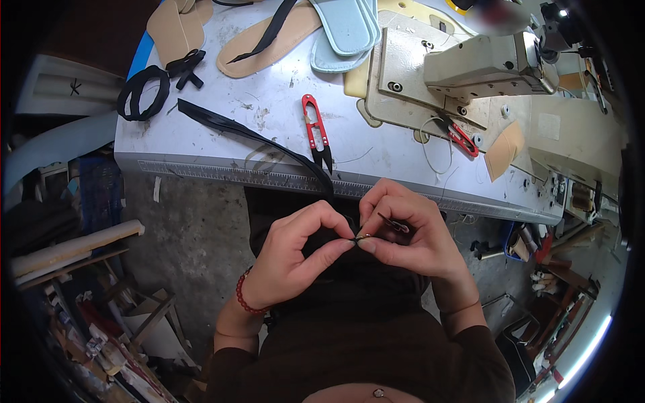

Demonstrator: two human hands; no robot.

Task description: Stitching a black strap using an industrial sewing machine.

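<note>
A long black zipper tape [228, 125] lies across the table's front edge and runs down to my fingers. My left hand [292, 252] pinches its end between thumb and forefinger. Just touching from the other side, my right hand [413, 235] pinches a small brass-coloured piece, which looks like a zipper slider. A flat dark brown pull tab [396, 225] shows among the right fingers. Both hands meet in front of my body, below the table edge. The fingertips hide how tape and slider fit together. Red thread snips [313, 121] lie on the table beyond my hands.
A sewing machine [484, 70] stands at the right, with a second pair of red snips [462, 140] beside it. Tan insoles [235, 64], pale blue insoles [346, 30] and a black coil [125, 97] lie farther back. A ruler strip [222, 171] lines the table's front edge.
</note>
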